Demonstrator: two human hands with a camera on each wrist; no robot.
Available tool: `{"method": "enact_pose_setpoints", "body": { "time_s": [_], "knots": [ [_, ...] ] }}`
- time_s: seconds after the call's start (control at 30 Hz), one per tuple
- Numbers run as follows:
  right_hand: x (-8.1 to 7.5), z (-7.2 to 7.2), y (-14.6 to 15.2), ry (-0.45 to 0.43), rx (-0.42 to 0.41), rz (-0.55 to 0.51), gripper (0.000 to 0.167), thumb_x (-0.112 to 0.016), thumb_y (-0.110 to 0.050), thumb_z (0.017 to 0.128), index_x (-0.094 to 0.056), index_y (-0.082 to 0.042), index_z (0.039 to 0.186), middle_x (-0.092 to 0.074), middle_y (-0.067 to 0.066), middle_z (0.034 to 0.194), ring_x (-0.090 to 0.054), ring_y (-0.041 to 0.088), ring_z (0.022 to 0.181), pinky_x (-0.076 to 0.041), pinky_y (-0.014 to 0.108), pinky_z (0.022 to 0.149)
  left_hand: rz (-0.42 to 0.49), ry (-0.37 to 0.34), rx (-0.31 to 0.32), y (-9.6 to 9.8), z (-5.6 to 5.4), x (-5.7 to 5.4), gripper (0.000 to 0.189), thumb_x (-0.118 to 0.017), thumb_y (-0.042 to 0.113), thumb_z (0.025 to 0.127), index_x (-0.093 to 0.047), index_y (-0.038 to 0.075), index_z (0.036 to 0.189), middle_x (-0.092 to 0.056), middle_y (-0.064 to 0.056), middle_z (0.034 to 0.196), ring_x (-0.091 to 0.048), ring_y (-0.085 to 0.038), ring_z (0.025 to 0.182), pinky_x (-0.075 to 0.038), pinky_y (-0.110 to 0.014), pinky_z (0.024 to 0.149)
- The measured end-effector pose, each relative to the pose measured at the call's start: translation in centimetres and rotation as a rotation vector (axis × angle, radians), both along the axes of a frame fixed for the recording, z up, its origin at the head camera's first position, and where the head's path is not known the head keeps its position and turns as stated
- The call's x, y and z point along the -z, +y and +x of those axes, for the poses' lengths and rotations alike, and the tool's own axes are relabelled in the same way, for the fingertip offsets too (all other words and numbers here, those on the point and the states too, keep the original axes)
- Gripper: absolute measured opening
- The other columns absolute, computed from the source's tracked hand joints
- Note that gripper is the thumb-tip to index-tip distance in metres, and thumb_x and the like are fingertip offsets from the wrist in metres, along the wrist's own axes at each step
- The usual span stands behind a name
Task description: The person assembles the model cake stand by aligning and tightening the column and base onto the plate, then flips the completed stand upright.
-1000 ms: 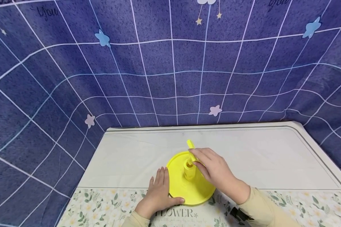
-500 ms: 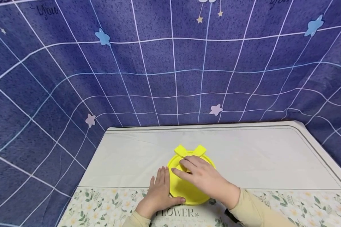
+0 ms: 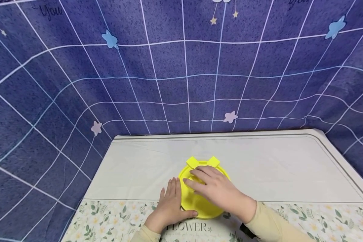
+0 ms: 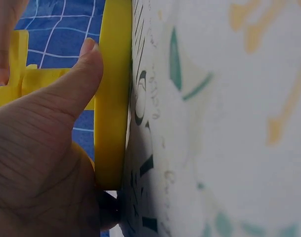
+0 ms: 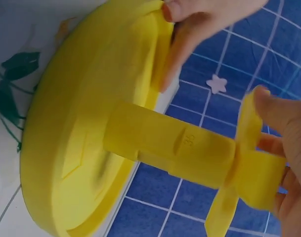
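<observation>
A round yellow base [image 3: 204, 209] with a raised rim lies on the table. From its middle rises a thick yellow post [image 5: 162, 138], marked with small raised characters. On the post's end sits a yellow cap piece with flat blades [image 5: 261, 180]; two blades point away past the base's far edge in the head view. My right hand [image 3: 219, 190] holds this bladed piece from above, thumb on one blade and fingers behind the cap. My left hand [image 3: 167, 208] presses the base's left rim with straight fingers, its thumb on the near rim.
A white table mat [image 3: 145, 168] with a flower-print strip [image 3: 109, 218] covers the table. Blue curtain cloth [image 3: 169, 90] with a grid and stars hangs behind and at the sides. A small black object [image 3: 247, 231] shows by the right sleeve.
My right hand has moved left over the post and its fingers have spread over the bladed piece. That piece has gone from tilted beside the post to sitting on top. The left hand stays.
</observation>
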State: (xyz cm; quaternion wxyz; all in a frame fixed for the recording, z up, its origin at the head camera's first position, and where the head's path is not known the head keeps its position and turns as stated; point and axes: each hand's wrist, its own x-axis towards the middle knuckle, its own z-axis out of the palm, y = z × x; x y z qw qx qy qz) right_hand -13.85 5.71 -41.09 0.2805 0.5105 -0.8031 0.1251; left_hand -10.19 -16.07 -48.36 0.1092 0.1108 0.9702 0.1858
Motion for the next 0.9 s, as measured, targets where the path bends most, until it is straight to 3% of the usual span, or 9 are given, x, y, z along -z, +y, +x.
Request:
{"method": "enact_pose_setpoints", "body": {
  "time_s": [0.1, 0.17, 0.3, 0.43, 0.53, 0.7, 0.9],
  "knots": [
    [-0.4, -0.7, 0.6, -0.047, 0.063, -0.132, 0.043, -0.068, -0.024, 0.087, -0.064, -0.017, 0.129, -0.062, 0.011, 0.127, -0.056, 0.032, 0.118, -0.044, 0.049, 0.100, 0.002, -0.006, 0.003, 0.0, 0.0, -0.1, 0.133, -0.057, 0.084, 0.070, -0.004, -0.006, 0.153, 0.000, -0.027, 0.159, 0.001, -0.040, 0.147, -0.006, -0.063, 0.113],
    [-0.7, -1.3, 1.2, -0.095, 0.147, -0.211, 0.040, -0.066, -0.019, 0.089, -0.064, -0.014, 0.128, -0.063, 0.013, 0.124, -0.057, 0.033, 0.115, -0.046, 0.051, 0.097, 0.021, -0.010, 0.007, 0.0, 0.0, -0.6, 0.132, -0.060, 0.081, 0.071, -0.004, -0.007, 0.153, -0.002, -0.028, 0.158, -0.001, -0.041, 0.146, -0.006, -0.063, 0.113],
    [-0.8, -2.3, 2.6, -0.300, 0.311, -0.279, 0.040, -0.061, -0.007, 0.093, -0.060, -0.009, 0.133, -0.062, 0.015, 0.126, -0.058, 0.034, 0.114, -0.048, 0.052, 0.094, 0.054, -0.020, 0.009, 0.2, 0.2, -1.4, 0.131, -0.063, 0.078, 0.072, -0.005, -0.008, 0.153, -0.004, -0.030, 0.158, -0.003, -0.043, 0.146, -0.007, -0.064, 0.112],
    [-0.3, -2.7, 3.7, -0.564, 0.332, -0.272, 0.039, -0.056, -0.006, 0.098, -0.055, -0.002, 0.137, -0.060, 0.017, 0.131, -0.057, 0.035, 0.120, -0.045, 0.051, 0.098, 0.042, -0.030, 0.008, 0.2, 0.2, -1.3, 0.131, -0.061, 0.079, 0.072, -0.004, -0.007, 0.153, -0.003, -0.030, 0.158, -0.002, -0.042, 0.146, -0.006, -0.064, 0.112],
    [0.1, -2.6, 4.4, -0.680, 0.313, -0.284, 0.039, -0.055, -0.008, 0.099, -0.054, 0.002, 0.137, -0.058, 0.019, 0.133, -0.056, 0.036, 0.120, -0.045, 0.050, 0.099, 0.038, -0.030, 0.008, 0.1, 0.2, -1.0, 0.132, -0.059, 0.081, 0.072, -0.003, -0.007, 0.153, -0.002, -0.029, 0.158, -0.001, -0.041, 0.147, -0.005, -0.063, 0.113],
    [0.2, -1.7, 5.3, -0.735, 0.316, -0.321, 0.039, -0.059, -0.008, 0.097, -0.056, 0.000, 0.136, -0.062, 0.017, 0.128, -0.062, 0.033, 0.110, -0.050, 0.049, 0.091, 0.062, -0.020, 0.011, 0.0, 0.2, -0.7, 0.135, -0.058, 0.084, 0.070, -0.002, -0.006, 0.154, -0.003, -0.029, 0.158, -0.001, -0.041, 0.147, -0.005, -0.064, 0.112],
    [0.1, -0.5, 6.0, -0.763, 0.358, -0.310, 0.036, -0.066, -0.013, 0.094, -0.062, -0.007, 0.129, -0.070, 0.007, 0.112, -0.065, 0.025, 0.102, -0.052, 0.049, 0.086, 0.021, -0.018, -0.004, -0.1, -0.1, 0.0, 0.134, -0.057, 0.085, 0.069, -0.003, -0.005, 0.154, -0.002, -0.026, 0.159, 0.000, -0.038, 0.147, -0.006, -0.062, 0.114]
  ]
}}
